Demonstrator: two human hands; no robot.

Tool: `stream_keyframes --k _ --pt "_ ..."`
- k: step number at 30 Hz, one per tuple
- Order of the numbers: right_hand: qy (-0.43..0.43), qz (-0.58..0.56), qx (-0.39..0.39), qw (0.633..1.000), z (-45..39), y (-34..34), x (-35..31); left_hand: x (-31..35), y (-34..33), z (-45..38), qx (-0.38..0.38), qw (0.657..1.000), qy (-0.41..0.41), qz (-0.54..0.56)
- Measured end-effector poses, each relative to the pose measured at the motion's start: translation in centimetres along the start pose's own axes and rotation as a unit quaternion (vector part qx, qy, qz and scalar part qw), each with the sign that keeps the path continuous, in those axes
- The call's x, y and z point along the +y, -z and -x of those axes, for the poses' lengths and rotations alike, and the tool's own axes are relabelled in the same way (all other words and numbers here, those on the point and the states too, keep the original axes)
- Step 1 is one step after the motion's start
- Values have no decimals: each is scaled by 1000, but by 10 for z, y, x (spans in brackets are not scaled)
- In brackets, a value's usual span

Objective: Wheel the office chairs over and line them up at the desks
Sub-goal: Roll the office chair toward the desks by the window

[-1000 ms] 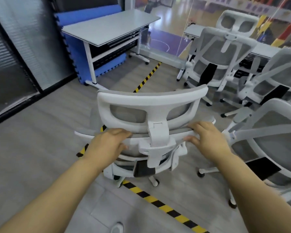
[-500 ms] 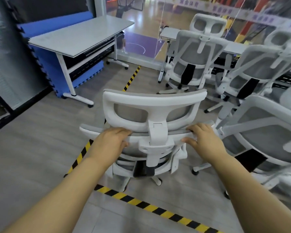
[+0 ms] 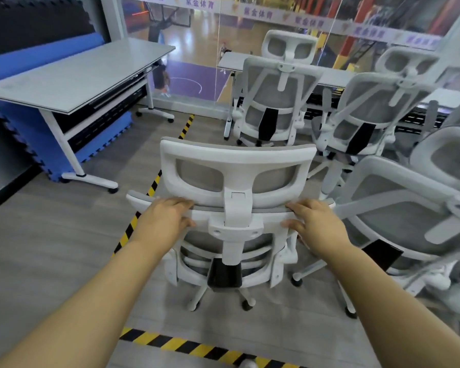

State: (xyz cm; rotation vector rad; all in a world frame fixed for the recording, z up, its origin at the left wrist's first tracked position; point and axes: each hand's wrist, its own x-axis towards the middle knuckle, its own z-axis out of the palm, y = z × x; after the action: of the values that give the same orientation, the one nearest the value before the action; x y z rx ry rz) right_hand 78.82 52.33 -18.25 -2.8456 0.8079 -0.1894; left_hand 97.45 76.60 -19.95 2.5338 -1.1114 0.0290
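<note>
Head view, looking down my forearms: the chair I hold stands right in front of me on the grey floor, its back toward me, white frame and grey mesh, headrest uppermost. It sits between two lines of yellow-black tape, one crossing just before my feet, the other running off ahead past its left side. My left hand grips the top rail of the backrest left of the centre post, fingers curled over the edge and thumb below. My right hand grips the same rail right of the post, fingers hooked over the top, thumb pointing inward beneath. Both wrists are straight, arms stretched forward. The chair's black lumbar pad and white star base with castors show below my hands.

Just to the right, nearly touching the held chair's arm, a near chair of the same make leans into view, blurred at the edge. Beyond it two more stand with their backs to me at the long desk: a middle chair straight ahead and a far chair to its right. Whether their seats reach under the desk I cannot tell. To the left, well apart, an empty desk on white legs stands against blue mats. A glass wall behind the desks shows a sports court.
</note>
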Motion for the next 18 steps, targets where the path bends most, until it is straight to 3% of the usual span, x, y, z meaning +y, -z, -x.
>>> stream_keyframes --k 18 --pt "-26 -5 -3 1000 -127 19 133 90 -52 -167 -43 999 16 21"
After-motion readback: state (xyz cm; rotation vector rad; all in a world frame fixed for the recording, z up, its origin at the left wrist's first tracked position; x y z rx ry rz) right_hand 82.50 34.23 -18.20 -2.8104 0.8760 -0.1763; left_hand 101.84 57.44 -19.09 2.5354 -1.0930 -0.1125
